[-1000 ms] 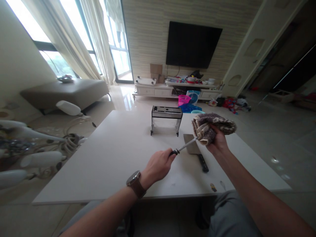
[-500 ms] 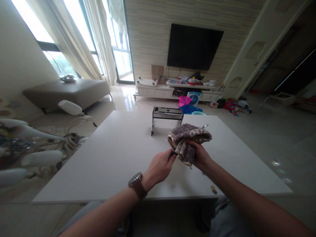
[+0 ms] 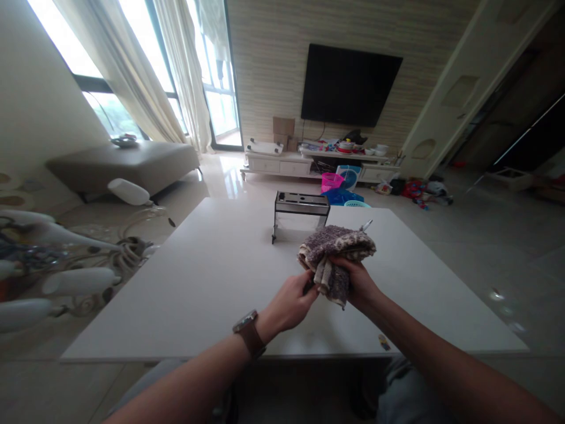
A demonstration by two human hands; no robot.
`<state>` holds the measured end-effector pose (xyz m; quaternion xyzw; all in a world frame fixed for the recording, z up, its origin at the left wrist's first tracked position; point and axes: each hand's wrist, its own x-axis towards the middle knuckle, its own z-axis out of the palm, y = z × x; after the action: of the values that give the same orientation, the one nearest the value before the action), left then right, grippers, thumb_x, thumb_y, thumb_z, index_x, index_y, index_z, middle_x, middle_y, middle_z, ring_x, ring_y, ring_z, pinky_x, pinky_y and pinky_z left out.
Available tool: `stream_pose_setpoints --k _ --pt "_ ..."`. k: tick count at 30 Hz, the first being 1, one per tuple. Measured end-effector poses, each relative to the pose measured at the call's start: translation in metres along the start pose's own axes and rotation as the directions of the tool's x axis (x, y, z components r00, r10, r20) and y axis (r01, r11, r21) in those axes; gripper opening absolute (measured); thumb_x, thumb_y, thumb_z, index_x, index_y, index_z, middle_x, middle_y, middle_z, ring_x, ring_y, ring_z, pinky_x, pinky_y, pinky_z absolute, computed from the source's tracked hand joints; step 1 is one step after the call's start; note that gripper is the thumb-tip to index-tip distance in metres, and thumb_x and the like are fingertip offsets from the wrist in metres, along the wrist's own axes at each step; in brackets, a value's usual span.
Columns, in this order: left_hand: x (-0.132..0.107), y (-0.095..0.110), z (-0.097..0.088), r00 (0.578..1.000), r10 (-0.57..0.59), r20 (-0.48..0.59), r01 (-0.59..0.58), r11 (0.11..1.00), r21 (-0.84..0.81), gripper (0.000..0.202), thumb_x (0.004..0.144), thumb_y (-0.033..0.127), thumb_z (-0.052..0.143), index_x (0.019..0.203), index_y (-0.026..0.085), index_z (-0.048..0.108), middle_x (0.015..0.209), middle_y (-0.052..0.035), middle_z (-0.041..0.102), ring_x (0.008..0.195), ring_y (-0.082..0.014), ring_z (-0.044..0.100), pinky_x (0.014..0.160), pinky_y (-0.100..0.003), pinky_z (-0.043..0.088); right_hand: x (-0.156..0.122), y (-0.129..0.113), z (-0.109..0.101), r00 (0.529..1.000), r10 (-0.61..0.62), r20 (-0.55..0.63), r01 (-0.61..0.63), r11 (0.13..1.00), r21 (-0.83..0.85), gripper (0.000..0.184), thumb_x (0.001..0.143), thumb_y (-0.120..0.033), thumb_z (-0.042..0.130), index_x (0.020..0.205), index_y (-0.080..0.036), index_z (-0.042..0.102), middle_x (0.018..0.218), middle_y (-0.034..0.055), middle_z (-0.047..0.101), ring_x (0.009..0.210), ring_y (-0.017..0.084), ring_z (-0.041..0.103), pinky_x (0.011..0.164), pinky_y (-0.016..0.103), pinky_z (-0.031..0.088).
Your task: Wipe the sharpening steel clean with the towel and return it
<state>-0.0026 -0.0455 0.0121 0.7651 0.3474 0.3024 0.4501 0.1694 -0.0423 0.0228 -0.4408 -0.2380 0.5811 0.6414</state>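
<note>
A folded brown-and-cream cloth (image 3: pixel 333 244) is bunched over the white table. My right hand (image 3: pixel 359 282) grips it from the right, fingers wrapped into the folds. My left hand (image 3: pixel 289 303), with a watch on its wrist, is closed at the cloth's lower left around a dark handle, mostly hidden. A shiny metal tip (image 3: pixel 366 225) sticks out past the cloth's far right side. It looks like part of the same tool, perhaps a knife, but the cloth hides its middle. Just beyond stands a slotted holder (image 3: pixel 302 203) with a dark-edged metallic top and see-through sides.
The white table (image 3: pixel 212 282) spreads before me, with a small yellow-and-dark sticker-like piece (image 3: pixel 384 342) near its front edge. White lamp-like parts and cables (image 3: pixel 79 281) lie left. Baskets (image 3: pixel 332 181) and a TV cabinet (image 3: pixel 280 165) stand beyond.
The cloth and both hands have shifted slightly left and down. The view has moved a little; the holder stays in place, and both hands keep their grips.
</note>
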Motion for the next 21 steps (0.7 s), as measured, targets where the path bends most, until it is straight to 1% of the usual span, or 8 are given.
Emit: stream_pose_setpoints --k 3,9,14,17,21 --pt "0.0002 0.0003 0.0003 1.000 0.000 -0.004 0.000 1.000 -0.011 0.021 0.092 0.026 0.049 0.098 0.014 0.065 0.079 -0.0023 0.065 0.071 -0.0154 0.054 0.064 -0.024 0.039 -0.0003 -0.0003 0.0000 1.000 -0.002 -0.002 0.002 1.000 -0.007 0.031 0.060 -0.016 0.082 0.089 -0.018 0.071 0.077 0.0053 0.078 0.078 0.027 0.075 0.072 0.037 0.062" --pt "-0.0004 0.0020 -0.0001 1.000 0.001 0.005 0.000 0.999 -0.041 0.020 0.091 0.024 0.050 0.098 0.014 0.066 0.077 -0.0006 0.064 0.069 -0.0141 0.052 0.065 -0.024 0.039 -0.0028 -0.0020 0.0018 0.999 -0.019 -0.027 0.019 1.000 0.012 0.035 0.056 -0.015 0.083 0.089 -0.018 0.072 0.088 0.0070 0.079 0.075 0.027 0.075 0.068 0.036 0.062" --pt "0.0001 -0.0005 0.0002 1.000 -0.022 0.020 0.023 0.997 -0.067 0.020 0.091 0.025 0.049 0.097 0.014 0.065 0.073 0.0003 0.061 0.067 -0.0139 0.051 0.065 -0.024 0.040 -0.0029 -0.0016 0.0023 0.999 -0.004 -0.032 0.004 1.000 0.004 0.035 0.057 -0.015 0.083 0.090 -0.018 0.071 0.085 0.0067 0.079 0.075 0.026 0.075 0.068 0.036 0.062" --pt "0.0003 -0.0013 0.0009 0.999 -0.029 0.019 0.031 0.997 -0.075 0.021 0.092 0.026 0.049 0.098 0.014 0.065 0.072 0.0002 0.061 0.068 -0.0140 0.051 0.065 -0.024 0.040 -0.0032 -0.0023 0.0027 0.999 0.005 -0.038 -0.005 1.000 0.000 0.035 0.058 -0.013 0.082 0.091 -0.017 0.071 0.081 0.0064 0.078 0.075 0.027 0.075 0.068 0.036 0.062" --pt "-0.0001 0.0000 0.0009 0.999 -0.038 0.017 0.039 0.997 -0.073 0.021 0.092 0.028 0.050 0.098 0.014 0.065 0.072 -0.0001 0.061 0.068 -0.0143 0.051 0.064 -0.024 0.040 -0.0039 -0.0031 0.0022 0.999 0.018 -0.027 -0.018 1.000 -0.008 0.034 0.059 -0.014 0.082 0.092 -0.017 0.072 0.081 0.0066 0.078 0.075 0.027 0.075 0.069 0.037 0.062"
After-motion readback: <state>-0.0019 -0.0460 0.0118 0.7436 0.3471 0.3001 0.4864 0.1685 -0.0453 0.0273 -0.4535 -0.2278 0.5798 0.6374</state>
